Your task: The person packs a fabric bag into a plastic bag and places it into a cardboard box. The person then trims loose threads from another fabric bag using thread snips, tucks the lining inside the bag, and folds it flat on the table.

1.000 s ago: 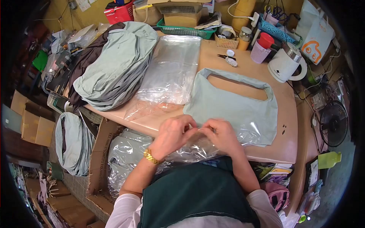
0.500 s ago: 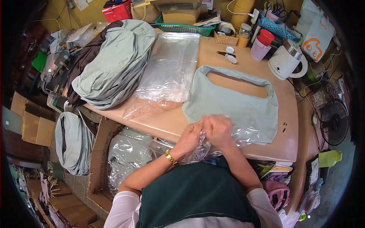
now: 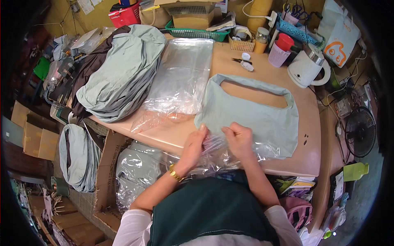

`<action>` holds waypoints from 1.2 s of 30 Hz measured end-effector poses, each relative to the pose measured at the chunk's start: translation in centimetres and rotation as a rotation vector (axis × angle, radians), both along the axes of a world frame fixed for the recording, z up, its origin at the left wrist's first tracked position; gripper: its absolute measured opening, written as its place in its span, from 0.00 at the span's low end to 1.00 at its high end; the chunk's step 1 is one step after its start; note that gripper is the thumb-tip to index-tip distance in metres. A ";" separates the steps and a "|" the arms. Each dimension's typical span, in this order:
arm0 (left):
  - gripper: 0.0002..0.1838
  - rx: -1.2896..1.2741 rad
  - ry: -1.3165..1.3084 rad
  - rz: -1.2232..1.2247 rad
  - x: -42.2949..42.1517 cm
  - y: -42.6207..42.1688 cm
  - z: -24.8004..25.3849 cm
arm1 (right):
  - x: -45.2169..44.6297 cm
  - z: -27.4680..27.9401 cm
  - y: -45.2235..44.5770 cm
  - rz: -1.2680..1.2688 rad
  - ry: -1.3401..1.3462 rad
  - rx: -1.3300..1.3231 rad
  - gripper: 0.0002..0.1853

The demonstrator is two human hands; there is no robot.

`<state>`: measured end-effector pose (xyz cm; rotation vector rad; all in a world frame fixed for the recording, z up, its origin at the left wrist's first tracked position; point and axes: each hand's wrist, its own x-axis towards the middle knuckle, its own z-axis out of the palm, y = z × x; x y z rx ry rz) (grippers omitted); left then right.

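A clear plastic bag (image 3: 215, 155) is stretched between my two hands at the table's front edge. My left hand (image 3: 194, 144), with a gold watch on its wrist, pinches one side of the bag's edge. My right hand (image 3: 239, 140) is closed around the other side. Just beyond them lies a pale green cloth bag (image 3: 250, 119), flat, with a wide handle opening toward the back. The plastic overlaps its lower edge.
Left of the cloth bag is a stack of clear plastic bags (image 3: 180, 78), then a pile of folded pale green cloth bags (image 3: 123, 74). Scissors (image 3: 240, 61), a white kettle (image 3: 308, 67) and a pink cup (image 3: 279, 55) stand farther back. An open carton (image 3: 107, 172) with wrapped bags is below left.
My hands have moved apart from being close together, and the bunched plastic between them is now spread out. The cloth bag lies in the same place.
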<state>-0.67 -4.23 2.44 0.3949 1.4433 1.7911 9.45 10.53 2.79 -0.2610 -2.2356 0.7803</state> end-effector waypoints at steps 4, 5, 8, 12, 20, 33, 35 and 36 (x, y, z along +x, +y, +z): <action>0.08 0.101 0.229 0.041 -0.8 -0.4 3.6 | 1.2 0.5 0.8 0.148 -0.060 -0.658 0.10; 0.08 0.100 0.231 0.045 -0.9 -0.4 3.4 | 1.3 1.0 0.7 0.160 -0.014 -0.567 0.09; 0.10 0.136 0.247 0.105 -1.2 -0.8 1.9 | 2.3 1.4 0.3 -0.009 -0.174 -0.448 0.05; 0.09 0.097 0.321 0.044 -1.2 -0.9 1.0 | 2.5 3.1 -0.2 0.008 -0.239 -0.151 0.05; 0.08 0.216 0.235 0.054 0.5 -0.3 2.4 | 2.3 1.7 -0.1 0.098 -0.135 -0.317 0.09; 0.14 0.083 1.458 -0.036 -1.5 0.4 4.6 | 1.7 -2.1 0.8 0.409 0.280 -1.035 0.12; 0.11 0.215 1.705 -0.131 -1.1 1.5 4.2 | 2.1 -2.6 1.1 0.178 0.119 -1.012 0.12; 0.08 0.201 1.733 -0.197 -0.8 1.6 4.1 | 2.0 -2.8 0.9 0.185 0.109 -1.014 0.12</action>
